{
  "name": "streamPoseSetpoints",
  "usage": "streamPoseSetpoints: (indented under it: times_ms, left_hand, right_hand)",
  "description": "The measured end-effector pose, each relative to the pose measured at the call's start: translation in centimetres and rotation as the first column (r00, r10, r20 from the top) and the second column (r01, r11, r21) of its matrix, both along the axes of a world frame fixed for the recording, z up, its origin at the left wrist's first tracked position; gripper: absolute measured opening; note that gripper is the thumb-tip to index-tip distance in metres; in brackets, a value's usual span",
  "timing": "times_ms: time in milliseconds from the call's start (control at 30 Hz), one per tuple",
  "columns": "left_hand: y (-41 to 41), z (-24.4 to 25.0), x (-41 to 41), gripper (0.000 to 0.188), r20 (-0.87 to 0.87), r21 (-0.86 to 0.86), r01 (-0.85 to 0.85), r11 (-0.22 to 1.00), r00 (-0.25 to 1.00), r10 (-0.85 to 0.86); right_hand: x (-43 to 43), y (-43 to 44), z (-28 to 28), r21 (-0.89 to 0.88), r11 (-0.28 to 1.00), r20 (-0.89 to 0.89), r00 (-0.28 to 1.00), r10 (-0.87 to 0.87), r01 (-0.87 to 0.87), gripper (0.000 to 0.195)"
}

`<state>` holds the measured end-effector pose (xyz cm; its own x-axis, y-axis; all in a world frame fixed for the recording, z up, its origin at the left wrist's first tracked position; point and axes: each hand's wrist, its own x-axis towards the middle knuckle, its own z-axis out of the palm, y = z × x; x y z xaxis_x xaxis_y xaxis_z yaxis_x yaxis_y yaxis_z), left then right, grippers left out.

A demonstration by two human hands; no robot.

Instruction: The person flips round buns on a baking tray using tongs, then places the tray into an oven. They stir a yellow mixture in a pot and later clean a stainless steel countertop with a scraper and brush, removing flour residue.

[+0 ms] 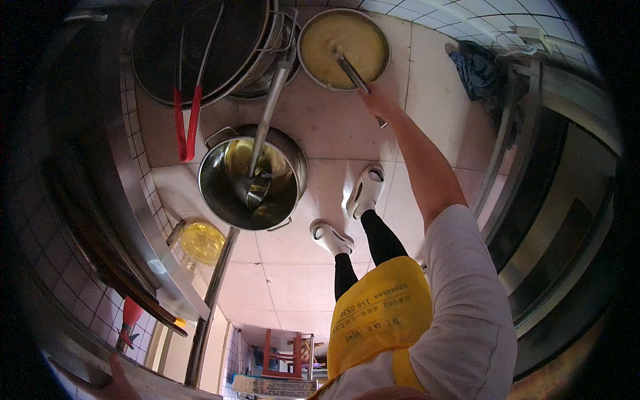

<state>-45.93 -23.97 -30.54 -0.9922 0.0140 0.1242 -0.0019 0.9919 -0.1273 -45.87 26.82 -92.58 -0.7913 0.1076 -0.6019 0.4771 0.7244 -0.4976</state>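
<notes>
My right hand [382, 105] is closed around the metal handle of a utensil [352, 72], whose far end is in a round metal basin [345, 86] of cloudy yellowish liquid. My left hand [117, 382], partly cut off at the lower left, has its fingers apart by a steel counter edge. A deep steel pot [215, 200] holds a long-handled ladle [267, 115] and some yellowish liquid; the handle leans up over the rim. Red-handled metal tongs [186, 125] hang over the rim of a large dark pan [155, 75] at the upper left.
A steel counter [145, 225] runs along the left, with a yellow-tinted clear container [202, 243] on the floor beside it. Metal equipment [540, 200] stands at right, near a dark cloth [472, 70]. A red stool [282, 356] is at the bottom. My white shoes [367, 192] are on the tiles.
</notes>
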Motion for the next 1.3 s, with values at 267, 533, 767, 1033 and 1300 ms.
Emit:
streamPoseSetpoints:
  times_ms: [267,533,767,1033,1300]
  left_hand:
    - [1.5,-0.8,-0.2,0.115,-0.004,-0.009,0.022,1.0,1.0,-0.022]
    - [3.4,-1.0,-0.7,0.117,-0.002,0.058,0.025,0.998,1.0,-0.025]
    - [3.4,-1.2,-0.9,0.118,-0.007,0.119,0.009,0.993,1.0,-0.008]
    - [2.7,-0.6,-0.8,0.119,0.044,-0.138,0.087,0.987,0.996,-0.081]
    - [2.3,-0.7,-0.6,0.12,-0.009,-0.113,0.053,0.992,0.998,-0.055]
  right_hand:
    - [-5.0,-6.8,4.6,0.208,0.978,0.037,0.999,0.017,-0.024,0.035]
    - [-5.5,-2.1,7.4,0.342,0.938,0.173,0.985,-0.005,-0.055,0.031]
    - [-2.5,1.2,7.9,0.362,0.932,-0.026,0.999,0.028,-0.016,0.033]
    - [-5.9,-0.1,11.0,0.291,0.957,-0.018,1.0,-0.019,0.024,0.033]
    - [-11.1,-2.1,6.5,0.346,0.936,0.15,0.989,0.017,-0.068,0.027]
